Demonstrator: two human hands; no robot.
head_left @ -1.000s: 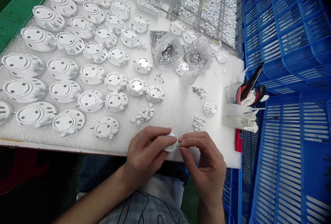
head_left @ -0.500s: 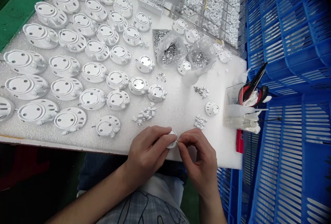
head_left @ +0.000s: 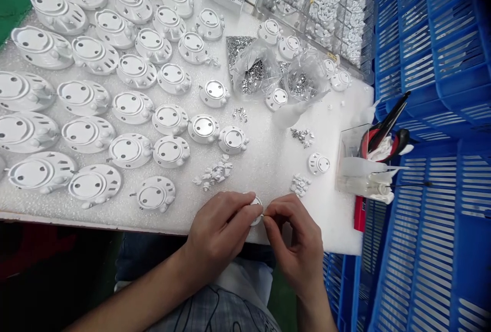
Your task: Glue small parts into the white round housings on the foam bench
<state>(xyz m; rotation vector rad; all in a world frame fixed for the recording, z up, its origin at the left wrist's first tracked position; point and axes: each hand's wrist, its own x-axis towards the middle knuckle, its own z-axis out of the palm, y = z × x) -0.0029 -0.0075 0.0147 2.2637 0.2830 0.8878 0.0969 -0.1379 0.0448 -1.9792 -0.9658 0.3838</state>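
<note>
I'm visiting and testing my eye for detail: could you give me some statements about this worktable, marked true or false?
1. The left hand holds a white, round piece, with the right hand at its edge. True.
2. Both hands wear gloves. False: both are bare.
3. A black-and-red tool sits in a clear, boxy plastic holder. True.
4. That holder stands to the left of the hands. False: it is to their right.
5. The held piece is the only one of its kind. False: many similar white, round pieces stand in rows at the left.
6. A blue, slatted plastic crate is at the right. True.
</note>
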